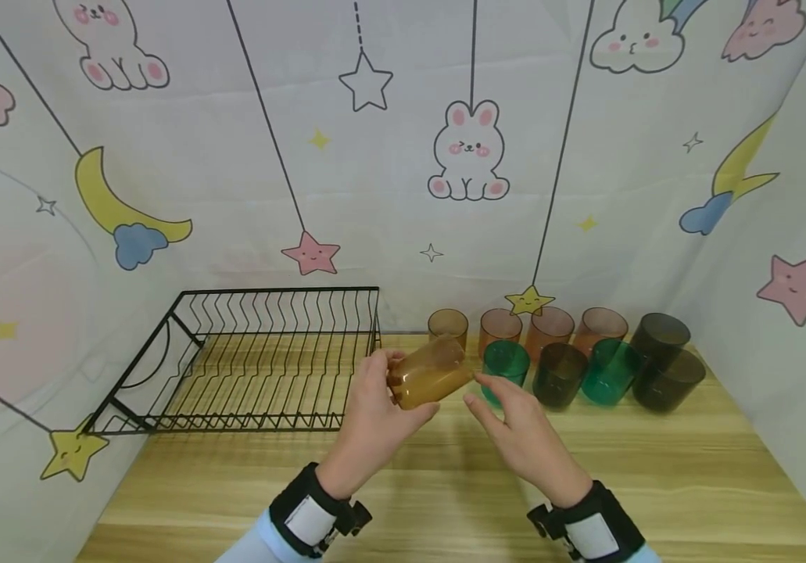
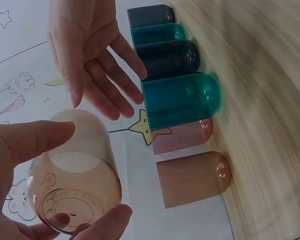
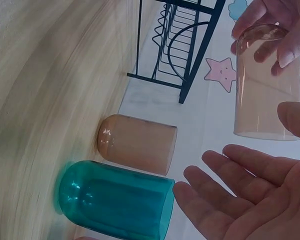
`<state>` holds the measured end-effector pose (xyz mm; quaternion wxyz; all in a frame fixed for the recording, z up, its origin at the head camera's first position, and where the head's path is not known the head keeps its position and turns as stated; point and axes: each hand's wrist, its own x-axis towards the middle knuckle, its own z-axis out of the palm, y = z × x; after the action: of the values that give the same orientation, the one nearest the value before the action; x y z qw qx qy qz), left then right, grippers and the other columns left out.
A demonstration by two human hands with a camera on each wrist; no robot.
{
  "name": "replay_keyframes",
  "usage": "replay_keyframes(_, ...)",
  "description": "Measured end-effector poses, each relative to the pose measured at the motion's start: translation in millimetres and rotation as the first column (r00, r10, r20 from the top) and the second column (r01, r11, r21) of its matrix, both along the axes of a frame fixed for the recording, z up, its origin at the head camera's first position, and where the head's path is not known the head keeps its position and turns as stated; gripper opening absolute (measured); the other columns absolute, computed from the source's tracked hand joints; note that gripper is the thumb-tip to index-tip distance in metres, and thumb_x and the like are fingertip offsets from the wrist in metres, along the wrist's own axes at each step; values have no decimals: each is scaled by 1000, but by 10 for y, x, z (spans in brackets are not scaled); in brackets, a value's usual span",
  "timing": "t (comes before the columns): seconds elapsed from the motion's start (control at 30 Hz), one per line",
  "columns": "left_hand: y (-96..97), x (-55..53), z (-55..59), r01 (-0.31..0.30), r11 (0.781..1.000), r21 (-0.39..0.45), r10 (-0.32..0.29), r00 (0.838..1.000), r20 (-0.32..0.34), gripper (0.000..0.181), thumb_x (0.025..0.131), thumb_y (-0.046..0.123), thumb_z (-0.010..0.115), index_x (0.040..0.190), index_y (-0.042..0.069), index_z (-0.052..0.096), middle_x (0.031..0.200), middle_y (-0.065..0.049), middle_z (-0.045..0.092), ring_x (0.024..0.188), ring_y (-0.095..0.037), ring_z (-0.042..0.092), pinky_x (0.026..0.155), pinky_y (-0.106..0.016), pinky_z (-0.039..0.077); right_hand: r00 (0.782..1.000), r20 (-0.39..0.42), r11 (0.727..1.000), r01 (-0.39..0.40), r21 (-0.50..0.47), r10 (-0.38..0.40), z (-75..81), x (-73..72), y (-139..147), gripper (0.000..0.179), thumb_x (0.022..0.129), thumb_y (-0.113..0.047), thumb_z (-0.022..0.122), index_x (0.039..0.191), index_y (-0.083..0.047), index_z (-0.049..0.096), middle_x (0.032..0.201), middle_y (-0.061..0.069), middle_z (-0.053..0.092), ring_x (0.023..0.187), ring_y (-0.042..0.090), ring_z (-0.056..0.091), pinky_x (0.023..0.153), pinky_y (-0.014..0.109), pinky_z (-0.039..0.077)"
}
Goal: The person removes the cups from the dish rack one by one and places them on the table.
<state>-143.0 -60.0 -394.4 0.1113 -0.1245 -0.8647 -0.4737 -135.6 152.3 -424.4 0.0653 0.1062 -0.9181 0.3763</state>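
An amber see-through cup (image 1: pixel 431 374) is held tilted in the air by my left hand (image 1: pixel 381 414), its fingers and thumb round the base end. In the left wrist view the cup (image 2: pixel 77 175) shows its round bottom with moulded lettering. My right hand (image 1: pixel 536 438) is beside the cup's rim, its fingers loosely extended and spread. In the right wrist view a gap shows between most of those fingers (image 3: pixel 240 175) and the cup (image 3: pixel 267 95); whether a fingertip touches the rim I cannot tell. Beyond the hands stands a green cup (image 1: pixel 506 363).
A black wire dish rack (image 1: pixel 269 375) stands on the wooden table (image 1: pixel 438 508) at the left. Several coloured cups stand in two rows at the right, among them an amber cup (image 1: pixel 448 322), a pink cup (image 1: pixel 550 328) and a dark cup (image 1: pixel 670 383). A printed cloth (image 1: pixel 388 188) hangs behind.
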Motion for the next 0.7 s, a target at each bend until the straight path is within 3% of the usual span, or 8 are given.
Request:
replay_keyframes(0.3, 71, 51, -106, 5, 1000, 20, -5, 1000, -4, 71, 68, 30, 84, 126, 16, 47, 113, -1, 46, 97, -15, 52, 73, -22, 53, 1000, 26, 999, 15, -34, -14, 7, 3, -29, 71, 92, -61, 38, 135, -5, 49, 140, 13, 48, 132, 29, 43, 104, 52, 38)
replay_keyframes(0.5, 88, 71, -133, -2, 1000, -2, 2, 1000, 31, 71, 68, 34, 83, 128, 17, 48, 117, -2, 45, 99, -16, 51, 76, -27, 51, 1000, 12, 999, 14, -52, -14, 0, 4, -30, 69, 92, -61, 38, 135, -8, 49, 138, 9, 50, 128, 27, 47, 101, 50, 42)
replay_keyframes(0.7, 93, 59, -163, 14, 1000, -9, -13, 999, 36, 70, 69, 34, 82, 128, 18, 49, 114, 1, 52, 96, -16, 56, 75, -28, 52, 1000, 9, 998, 23, -63, -22, 8, 1, -40, 67, 90, -63, 40, 135, -13, 49, 136, 4, 51, 124, 24, 51, 96, 48, 47)
